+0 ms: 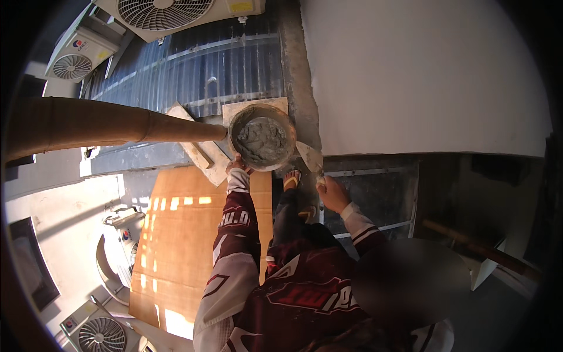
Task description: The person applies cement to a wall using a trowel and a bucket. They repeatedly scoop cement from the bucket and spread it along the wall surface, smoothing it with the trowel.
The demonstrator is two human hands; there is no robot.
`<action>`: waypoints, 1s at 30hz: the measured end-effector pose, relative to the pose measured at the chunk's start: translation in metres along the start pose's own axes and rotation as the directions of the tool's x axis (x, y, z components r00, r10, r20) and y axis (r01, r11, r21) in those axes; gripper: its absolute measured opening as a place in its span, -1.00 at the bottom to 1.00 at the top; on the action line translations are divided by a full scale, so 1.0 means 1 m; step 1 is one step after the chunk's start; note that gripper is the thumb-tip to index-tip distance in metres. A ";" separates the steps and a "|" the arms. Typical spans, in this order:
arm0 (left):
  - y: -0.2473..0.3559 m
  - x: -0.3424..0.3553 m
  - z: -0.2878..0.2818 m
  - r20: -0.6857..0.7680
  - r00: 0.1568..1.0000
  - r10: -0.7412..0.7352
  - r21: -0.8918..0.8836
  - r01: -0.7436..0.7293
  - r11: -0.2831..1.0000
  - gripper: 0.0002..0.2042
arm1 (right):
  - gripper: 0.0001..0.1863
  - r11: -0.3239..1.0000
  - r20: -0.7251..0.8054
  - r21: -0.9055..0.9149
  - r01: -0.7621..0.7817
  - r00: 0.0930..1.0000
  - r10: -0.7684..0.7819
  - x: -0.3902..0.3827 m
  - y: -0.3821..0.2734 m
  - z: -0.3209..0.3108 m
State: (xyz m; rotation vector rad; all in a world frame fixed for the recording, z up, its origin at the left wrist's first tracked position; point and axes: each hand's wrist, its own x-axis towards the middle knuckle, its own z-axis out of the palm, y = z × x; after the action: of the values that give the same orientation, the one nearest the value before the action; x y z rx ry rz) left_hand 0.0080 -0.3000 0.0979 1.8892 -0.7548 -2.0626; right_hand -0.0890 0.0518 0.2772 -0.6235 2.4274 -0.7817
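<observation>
A round bucket (236, 115) with wet grey mortar (262, 141) in it stands before me on a pale board. My left hand (239, 165) grips its near left rim, with the fingers partly hidden under the edge. To the right of the bucket, my right hand (333, 195) is closed around the handle of a trowel (309, 157). The trowel's blade points up and left, close to the bucket's right side, and carries some grey smears.
A thick bamboo pole (105, 122) reaches in from the left to beside the bucket. Boards (199, 154) lie under and left of it. Corrugated sheeting (234, 70), a brown panel (182, 234), a white wall (422, 76) and several air conditioner units (164, 12) surround me. My sandalled foot (291, 178) is below the bucket.
</observation>
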 end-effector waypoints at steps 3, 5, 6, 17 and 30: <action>-0.004 -0.015 0.004 0.018 0.999 -0.030 0.014 0.030 0.999 -0.61 | -0.70 0.951 -0.018 -0.300 0.078 0.996 -0.087 0.044 -0.058 -0.024; -0.001 -0.020 0.004 0.085 0.993 -0.085 0.008 0.085 0.996 -0.61 | -0.71 0.891 0.132 -0.442 0.101 0.990 -0.047 0.080 -0.104 -0.049; 0.002 -0.023 0.003 0.077 0.991 -0.113 0.020 0.112 0.993 -0.59 | -0.72 0.870 0.198 -0.476 0.130 0.979 -0.037 0.098 -0.119 -0.054; 0.007 -0.055 0.025 0.050 0.996 -0.073 0.074 0.069 0.995 -0.55 | -0.67 0.949 0.698 -0.268 -0.166 0.645 0.310 0.141 -0.132 -0.016; 0.006 -0.048 0.015 -0.004 0.999 -0.038 0.046 0.038 0.998 -0.55 | -0.38 0.889 0.293 -0.408 0.206 0.952 -0.086 0.065 -0.087 0.015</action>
State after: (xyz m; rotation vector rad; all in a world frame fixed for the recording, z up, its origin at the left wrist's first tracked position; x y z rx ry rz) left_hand -0.0011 -0.2771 0.1423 1.9450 -0.7774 -2.0822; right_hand -0.1066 -0.0539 0.3005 -1.0238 2.3245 -0.1767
